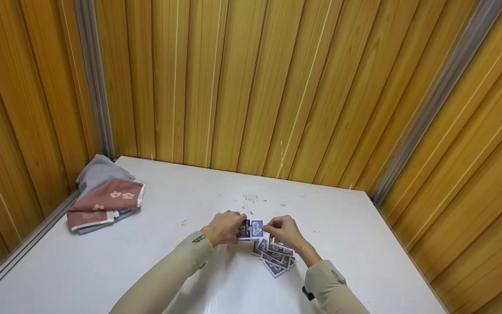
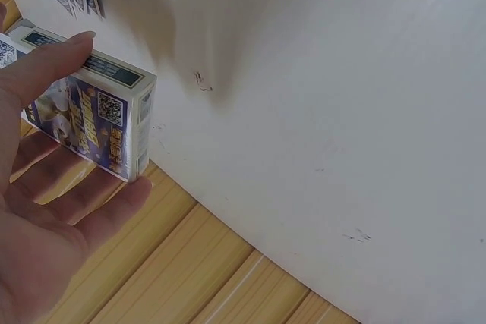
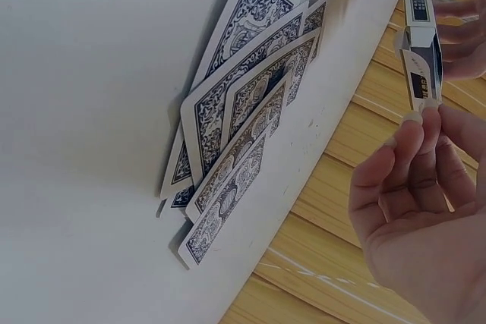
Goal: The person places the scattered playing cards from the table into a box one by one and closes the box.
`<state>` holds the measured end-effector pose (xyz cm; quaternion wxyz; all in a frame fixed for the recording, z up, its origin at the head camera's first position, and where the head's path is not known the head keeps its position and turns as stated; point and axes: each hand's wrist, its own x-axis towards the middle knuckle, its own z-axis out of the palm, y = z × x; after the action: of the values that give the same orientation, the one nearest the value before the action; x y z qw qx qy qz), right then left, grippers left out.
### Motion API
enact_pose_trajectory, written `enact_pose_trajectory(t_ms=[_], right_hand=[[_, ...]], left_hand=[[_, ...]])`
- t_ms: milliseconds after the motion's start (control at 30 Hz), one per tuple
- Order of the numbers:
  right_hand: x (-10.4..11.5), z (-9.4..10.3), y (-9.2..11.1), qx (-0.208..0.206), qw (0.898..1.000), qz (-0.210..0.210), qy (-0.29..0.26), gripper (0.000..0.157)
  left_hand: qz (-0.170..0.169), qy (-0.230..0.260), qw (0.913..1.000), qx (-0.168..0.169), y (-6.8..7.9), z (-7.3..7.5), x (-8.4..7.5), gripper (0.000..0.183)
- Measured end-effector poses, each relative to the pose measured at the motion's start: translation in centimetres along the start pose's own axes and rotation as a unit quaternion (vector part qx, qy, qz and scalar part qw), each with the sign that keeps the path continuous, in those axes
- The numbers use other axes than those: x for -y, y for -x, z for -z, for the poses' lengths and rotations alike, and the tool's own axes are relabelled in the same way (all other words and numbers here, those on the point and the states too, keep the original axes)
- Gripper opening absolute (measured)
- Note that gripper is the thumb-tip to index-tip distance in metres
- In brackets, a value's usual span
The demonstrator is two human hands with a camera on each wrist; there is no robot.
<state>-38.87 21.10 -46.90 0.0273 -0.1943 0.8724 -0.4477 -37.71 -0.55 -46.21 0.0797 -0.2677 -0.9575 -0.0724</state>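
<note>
My left hand [image 1: 226, 227] grips a playing card box [image 2: 87, 115], with the thumb along its narrow side and the fingers underneath. The box has a purple printed face with a QR code. A blue-patterned part [image 1: 257, 228] shows at its right end in the head view. There my right hand [image 1: 285, 231] pinches the end flap [image 3: 418, 81] between thumb and fingertips. Below the right hand, several playing cards [image 3: 235, 104] lie face down, fanned loosely over one another, with dark blue patterned backs.
A folded pink and grey cloth [image 1: 107, 200] lies at the left back of the white table [image 1: 168, 270]. Wood-patterned panels [image 1: 233, 87] rise behind and at both sides. Small dark marks [image 1: 251, 199] dot the tabletop beyond the hands.
</note>
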Motion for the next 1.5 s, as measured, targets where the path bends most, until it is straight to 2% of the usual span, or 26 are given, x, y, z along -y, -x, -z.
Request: enact_pose_trajectory(t_ms=[133,267,400,633,800,1067,1367,1500], right_hand=[[0.2,-0.2,0.1,-0.003,1.000,0.002,0.010,0.022],[1.8,-0.1,0.8,0.000,1.000,0.022,0.007,0.019],[3.4,0.2,1.6,0.009,1.000,0.026,0.005,0.020],[3.8,0.2,1.9,0.007,0.999,0.030,0.014,0.021],[3.3,0.1,1.4,0.011,1.000,0.018,0.012,0.021],[0.1,-0.5,0.1,-0.008,1.000,0.002,0.027,0.022],[-0.1,-0.7,0.1,-0.008,0.999,-0.008,0.031,0.025],[0.0,-0.9,0.2,-0.005,0.999,-0.021,0.037,0.023]], left_hand=[[0.000,-0.001,1.0000,0.000,0.0,-0.1,0.0,0.056],[-0.005,-0.007,0.9999,-0.007,0.0,-0.1,0.0,0.055],[-0.004,-0.006,1.0000,-0.005,-0.1,-0.1,0.0,0.056],[0.002,-0.001,1.0000,-0.002,-0.2,-0.1,-0.1,0.054],[0.006,-0.003,1.0000,0.004,-0.4,-0.2,-0.4,0.055],[0.012,-0.004,0.9999,0.010,-0.3,-0.2,-0.5,0.056],[-0.017,-0.007,0.9996,-0.020,-0.1,-0.2,-0.4,0.052],[-0.020,-0.005,0.9995,-0.022,-0.1,-0.2,-0.4,0.051]])
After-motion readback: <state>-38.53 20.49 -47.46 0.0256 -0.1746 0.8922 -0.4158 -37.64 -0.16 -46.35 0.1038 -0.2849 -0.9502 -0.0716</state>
